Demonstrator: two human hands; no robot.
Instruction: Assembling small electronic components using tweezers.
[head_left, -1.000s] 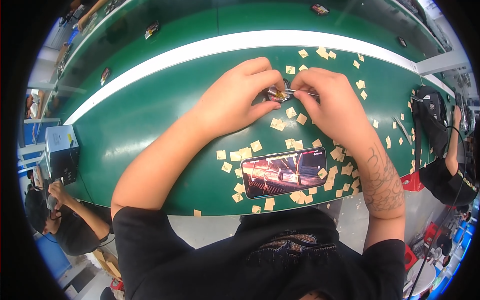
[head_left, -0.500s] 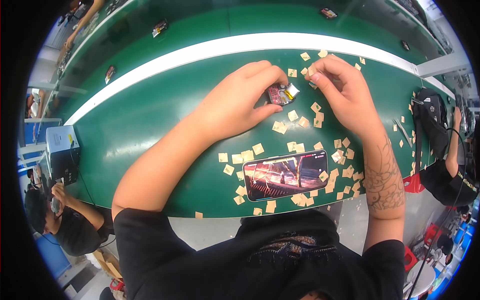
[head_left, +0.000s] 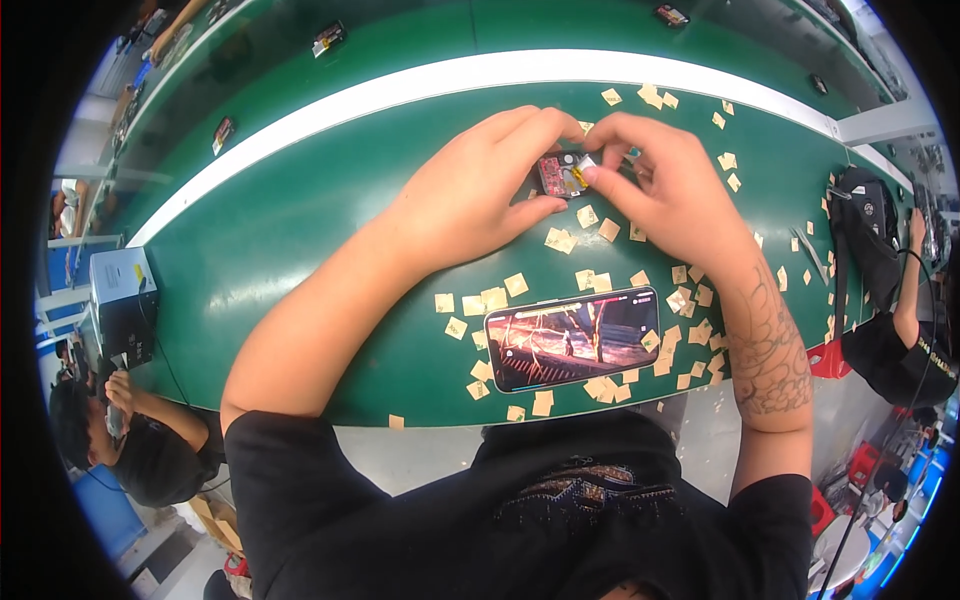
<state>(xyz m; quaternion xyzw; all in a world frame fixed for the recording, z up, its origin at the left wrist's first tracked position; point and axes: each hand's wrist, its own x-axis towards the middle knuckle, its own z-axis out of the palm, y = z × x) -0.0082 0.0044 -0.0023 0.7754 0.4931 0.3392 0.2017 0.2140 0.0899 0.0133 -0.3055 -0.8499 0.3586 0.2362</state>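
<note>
My left hand point(head_left: 478, 190) grips a small circuit board assembly point(head_left: 556, 178) by its left side, thumb at the near edge and fingers at the far edge. The assembly has a red board, a black part, yellow tape and a silvery piece on its right. My right hand point(head_left: 665, 180) reaches over that right end, thumb tip against the silvery piece and index finger curled above it. Whatever lies between those fingertips is hidden. Small beige paper squares point(head_left: 608, 230) are scattered around both hands. Below them lies a phone point(head_left: 572, 342) with a lit, colourful screen.
The green table point(head_left: 250, 270) ends at a white rail point(head_left: 400, 93), beyond which a green belt carries several similar assemblies point(head_left: 328, 39). Tweezers point(head_left: 811, 254) and a black bag point(head_left: 866, 215) lie at the right. A black-and-white box point(head_left: 124, 305) stands left. Other people sit at both sides.
My right hand, earlier pinching a small beige square to the right, has moved left onto the assembly's right end. The left hand still holds the assembly. The view has shifted slightly.
</note>
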